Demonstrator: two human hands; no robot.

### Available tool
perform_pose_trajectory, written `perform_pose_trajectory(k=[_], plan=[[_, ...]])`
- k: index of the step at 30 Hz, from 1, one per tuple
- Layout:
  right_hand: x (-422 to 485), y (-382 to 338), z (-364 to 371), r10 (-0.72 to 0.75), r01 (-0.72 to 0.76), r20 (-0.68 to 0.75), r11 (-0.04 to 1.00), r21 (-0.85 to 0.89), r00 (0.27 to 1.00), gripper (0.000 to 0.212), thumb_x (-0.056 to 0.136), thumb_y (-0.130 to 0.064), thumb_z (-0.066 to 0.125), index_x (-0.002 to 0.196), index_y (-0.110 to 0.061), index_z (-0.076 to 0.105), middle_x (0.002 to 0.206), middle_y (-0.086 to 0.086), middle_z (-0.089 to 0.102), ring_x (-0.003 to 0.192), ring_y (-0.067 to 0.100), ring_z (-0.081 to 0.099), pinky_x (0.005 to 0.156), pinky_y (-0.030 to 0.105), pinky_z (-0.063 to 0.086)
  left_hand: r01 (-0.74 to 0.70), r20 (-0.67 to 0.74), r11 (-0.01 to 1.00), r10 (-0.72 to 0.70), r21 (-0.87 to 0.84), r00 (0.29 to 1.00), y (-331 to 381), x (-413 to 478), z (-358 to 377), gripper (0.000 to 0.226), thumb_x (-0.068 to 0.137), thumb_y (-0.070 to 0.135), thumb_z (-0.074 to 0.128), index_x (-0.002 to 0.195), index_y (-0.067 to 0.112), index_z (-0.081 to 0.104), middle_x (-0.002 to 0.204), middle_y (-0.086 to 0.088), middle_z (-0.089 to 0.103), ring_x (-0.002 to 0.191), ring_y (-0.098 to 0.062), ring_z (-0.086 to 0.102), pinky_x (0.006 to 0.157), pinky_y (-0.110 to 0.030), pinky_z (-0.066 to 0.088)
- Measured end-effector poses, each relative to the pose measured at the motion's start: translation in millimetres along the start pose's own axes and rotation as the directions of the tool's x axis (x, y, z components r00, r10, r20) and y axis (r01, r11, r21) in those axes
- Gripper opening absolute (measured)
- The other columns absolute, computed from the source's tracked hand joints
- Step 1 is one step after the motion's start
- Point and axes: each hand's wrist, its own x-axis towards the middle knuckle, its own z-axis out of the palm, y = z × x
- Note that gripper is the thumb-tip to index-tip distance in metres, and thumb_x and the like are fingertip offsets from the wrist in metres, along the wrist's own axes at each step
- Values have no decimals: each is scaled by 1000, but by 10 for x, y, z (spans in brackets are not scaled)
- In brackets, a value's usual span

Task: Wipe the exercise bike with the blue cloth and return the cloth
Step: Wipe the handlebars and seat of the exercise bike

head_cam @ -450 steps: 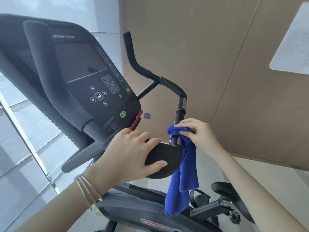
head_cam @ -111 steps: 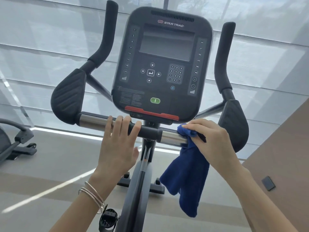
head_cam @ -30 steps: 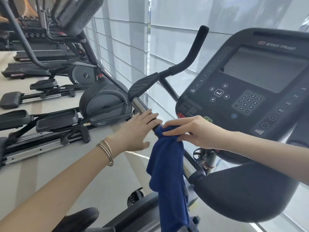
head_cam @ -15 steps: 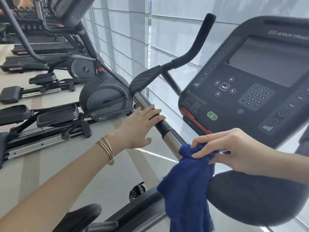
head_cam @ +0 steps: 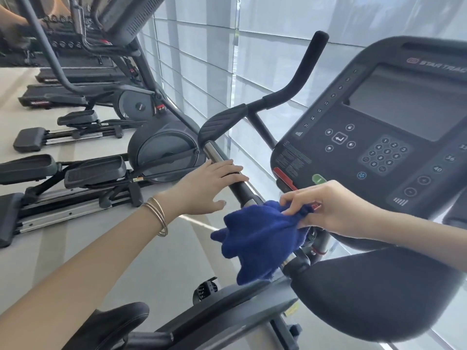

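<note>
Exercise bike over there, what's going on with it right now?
A person is wiping down a dark grey exercise bike with a screen console. The right hand pinches a bunched dark blue cloth just below the console, beside the horizontal black-and-chrome handlebar. The left hand, with thin gold bangles at the wrist, rests fingers over that bar further along. The cloth hangs loose, not pressed against the bar at this moment. Other gym machines stand to the left.

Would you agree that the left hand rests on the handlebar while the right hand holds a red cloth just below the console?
Not quite: the cloth is blue, not red, as the head view shows. The left hand does rest on the handlebar, and the right hand holds the cloth just below the console.
</note>
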Motion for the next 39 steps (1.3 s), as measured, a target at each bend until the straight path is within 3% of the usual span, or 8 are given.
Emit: perform_pose_trajectory(k=[4,7,12,17,20,25,32,39], plan=[[-200,-236,60,-225,221,2,954,-202,974,28,71,11,62,80,-14,70,94,-8,68,67,1,53,57,17,47,-18,-37,999,16,-49,999,0,-10,59,67,88,35,56,146,30,23,157,8,17,147,-13,3,119,-43,15],[-65,-463,207,-351,321,37,801,-505,936,34,64,13,66,85,-12,72,93,-2,71,76,19,66,56,27,54,-44,-23,998,43,-47,999,-50,0,69,67,89,35,55,147,30,21,158,8,14,147,-13,3,118,-46,17],[448,-628,478,-106,91,17,750,-655,994,39,82,5,43,113,-14,58,117,-4,58,102,21,48,84,34,44,-116,-43,992,114,-54,993,-240,-137,-22,67,90,32,56,148,29,22,159,7,8,147,-13,4,118,-46,18],[129,-859,671,-80,58,5,681,-730,997,32,74,11,54,95,-10,64,102,0,65,96,26,58,62,35,53,-175,-86,984,171,-32,981,-541,-607,72,66,91,36,53,148,30,20,160,7,5,148,-15,3,118,-41,9],[67,-1037,724,-77,33,-36,744,-667,996,43,55,24,65,85,-6,70,91,4,72,83,27,67,54,36,57,-160,22,986,161,-36,987,-650,-948,231,66,93,39,50,148,32,16,160,7,4,147,-13,-1,120,-42,7],[155,-1342,1177,-106,31,-99,821,-569,989,47,47,29,66,80,-5,74,87,11,74,73,32,70,54,40,58,-111,91,986,123,-123,988,-802,-1587,463,64,93,40,49,148,33,17,160,6,7,147,-14,1,120,-43,10],[213,-1411,2207,-70,51,-39,925,-377,997,43,62,26,60,88,-4,74,97,9,73,88,28,70,69,41,59,149,138,982,-133,-118,982,-1204,-2867,978,68,91,43,50,148,34,15,159,6,12,147,-15,7,119,-40,10],[521,-1442,2873,-96,76,-164,989,-124,982,33,74,21,61,93,-3,74,107,12,69,99,21,64,89,15,47,491,309,851,-424,-187,851,-1247,-4070,1577,71,88,46,54,148,29,19,159,1,14,146,-19,12,119,-36,10]])
